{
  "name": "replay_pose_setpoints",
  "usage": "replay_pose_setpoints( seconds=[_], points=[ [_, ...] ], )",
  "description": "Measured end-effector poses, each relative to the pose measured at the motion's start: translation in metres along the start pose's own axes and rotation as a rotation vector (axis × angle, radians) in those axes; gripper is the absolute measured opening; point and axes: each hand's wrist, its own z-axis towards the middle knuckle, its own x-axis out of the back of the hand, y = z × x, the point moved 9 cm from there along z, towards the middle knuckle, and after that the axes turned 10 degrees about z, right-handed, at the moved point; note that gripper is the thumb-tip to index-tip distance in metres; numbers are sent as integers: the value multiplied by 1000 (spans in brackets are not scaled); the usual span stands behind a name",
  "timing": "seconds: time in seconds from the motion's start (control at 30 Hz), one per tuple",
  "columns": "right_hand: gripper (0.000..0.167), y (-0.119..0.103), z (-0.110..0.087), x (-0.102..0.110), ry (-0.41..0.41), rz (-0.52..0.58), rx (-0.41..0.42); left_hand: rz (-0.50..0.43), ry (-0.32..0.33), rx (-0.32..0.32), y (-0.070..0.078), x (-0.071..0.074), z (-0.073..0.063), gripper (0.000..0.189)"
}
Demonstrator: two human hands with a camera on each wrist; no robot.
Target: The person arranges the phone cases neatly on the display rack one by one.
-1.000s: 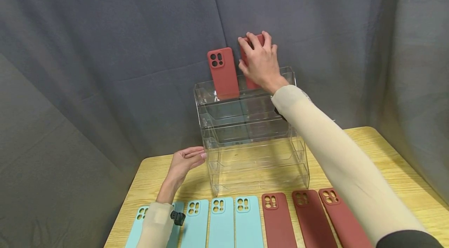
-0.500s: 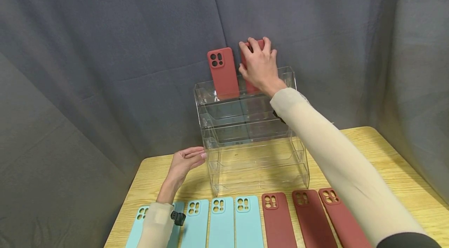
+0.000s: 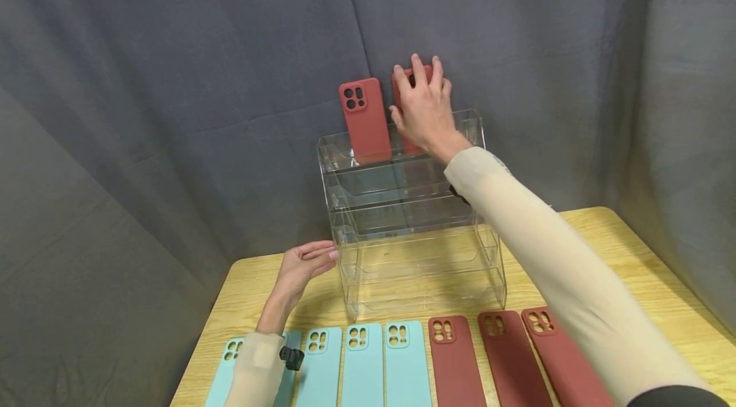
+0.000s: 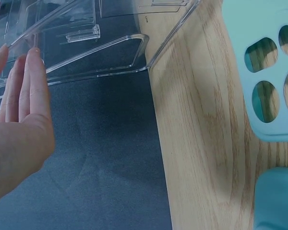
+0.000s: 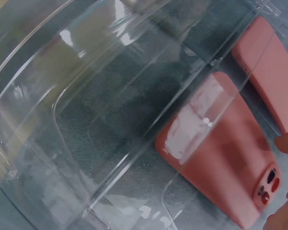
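The right hand (image 3: 425, 110) is open, with its fingers spread and mostly straight, and lies in front of the upper part of the right upright red phone case (image 3: 409, 147). In the head view it covers most of this case; from the right wrist I cannot tell if its fingertips touch it. The case stands in the top tier of a clear stepped display rack (image 3: 425, 292), leaning slightly backward. Just beside it, on the left in the same tier, stands the left upright red phone case (image 3: 368, 126), which is also tilted.

The left hand (image 3: 299, 268) is open too, the fingers straight and close together, and its fingertips are at the left side wall of the rack.

The rack stands on a wooden table (image 3: 253, 282). On the near side of this table lies one row: five light-blue phone cases (image 3: 363, 372) on the left, one partly hidden behind the left wrist, and three flat red phone cases (image 3: 458, 365) on the right. A grey curtain (image 3: 172, 75) hangs on the far side.
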Motion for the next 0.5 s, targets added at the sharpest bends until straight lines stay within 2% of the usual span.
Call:
replay_pose_setpoints(
  seconds=[0.3,0.5],
  points=[
    [65,4,-15,28,82,82,33,-6,3,2,0,1,-2,46],
    [63,23,-35,49,113,167,-18,-6,1,-2,1,1,-5,45]
  ],
)
